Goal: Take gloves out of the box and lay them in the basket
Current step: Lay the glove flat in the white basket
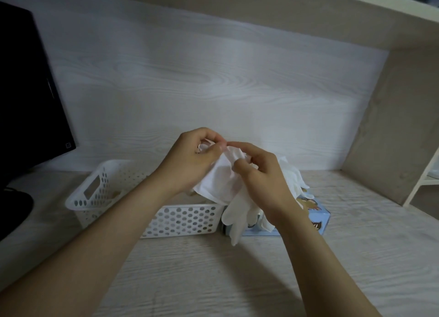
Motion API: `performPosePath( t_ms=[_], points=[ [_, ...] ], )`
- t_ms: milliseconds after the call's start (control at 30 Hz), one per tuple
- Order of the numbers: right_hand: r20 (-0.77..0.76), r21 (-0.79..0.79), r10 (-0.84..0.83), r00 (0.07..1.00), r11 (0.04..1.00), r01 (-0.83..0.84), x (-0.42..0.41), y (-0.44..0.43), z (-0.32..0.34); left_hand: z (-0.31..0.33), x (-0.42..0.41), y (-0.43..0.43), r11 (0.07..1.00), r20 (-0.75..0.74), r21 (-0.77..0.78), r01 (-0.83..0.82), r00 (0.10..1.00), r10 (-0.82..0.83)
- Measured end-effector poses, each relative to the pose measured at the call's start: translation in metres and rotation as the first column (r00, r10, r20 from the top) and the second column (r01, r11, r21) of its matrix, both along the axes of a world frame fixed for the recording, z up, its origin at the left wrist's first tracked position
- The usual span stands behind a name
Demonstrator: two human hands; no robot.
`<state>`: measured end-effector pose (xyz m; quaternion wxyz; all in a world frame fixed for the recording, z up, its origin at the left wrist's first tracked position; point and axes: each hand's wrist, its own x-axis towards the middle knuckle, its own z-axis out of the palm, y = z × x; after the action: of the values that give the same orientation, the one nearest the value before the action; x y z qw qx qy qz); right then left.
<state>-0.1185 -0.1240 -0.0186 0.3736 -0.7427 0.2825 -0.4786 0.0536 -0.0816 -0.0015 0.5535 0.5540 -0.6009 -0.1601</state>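
1. Both hands are up over the seam between basket and box. Left hand (190, 159) and right hand (263, 176) each pinch the top edge of one white glove (218, 181) between thumb and fingertips, with the pinch points almost touching.
2. The glove hangs from that pinch. Its long axis runs roughly vertical, top edge up, and its fingers dangle over the near corner where the basket meets the box.
3. The basket (183, 219) lies below and to the left of the hands, and the left hand is already over its right end. I can't tell what's inside it, since the arms block the view.
4. The box (319, 218) sits just beside the basket on the right, under the right hand. More gloves (293, 176) bunch up out of its top.
5. My call: the move is short, leftward and down, with the left hand leading. Swing the long axis flat along the basket's length.
6. Risk: the dangling fingers may catch the basket's rim or drag the bunch out of the box.
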Motion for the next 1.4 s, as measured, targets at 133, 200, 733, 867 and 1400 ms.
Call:
performPosePath(
  t_ms=[133, 200, 733, 867, 1400],
  points=[
    [-0.017, -0.056, -0.181, 0.983, 0.982, 0.180, -0.001, -0.004, -0.002, 0.004, 0.000, 0.006, 0.997, -0.013, -0.062, 0.045, 0.999, -0.046],
    [-0.010, -0.094, -0.205, 0.979, 0.975, 0.203, -0.001, -0.005, -0.004, 0.007, -0.002, 0.009, 0.995, -0.034, -0.092, 0.043, 0.998, -0.046],
    [0.085, 0.230, 0.290, 0.953, 0.925, -0.302, -0.020, -0.005, 0.006, 0.017, -0.006, 0.016, 0.974, -0.330, -0.171, 0.148, 0.923, -0.198],
    [-0.002, 0.171, 0.021, 1.000, 0.985, -0.020, -0.012, -0.003, 0.006, 0.006, 0.009, 0.005, 0.974, -0.071, -0.197, -0.114, 0.992, 0.102],
    [-0.269, -0.479, -0.531, 0.804, 0.797, 0.367, 0.056, -0.004, -0.002, 0.015, 0.066, 0.017, 0.920, 0.437, 0.274, -0.280, 0.888, 0.141]
  ],
)
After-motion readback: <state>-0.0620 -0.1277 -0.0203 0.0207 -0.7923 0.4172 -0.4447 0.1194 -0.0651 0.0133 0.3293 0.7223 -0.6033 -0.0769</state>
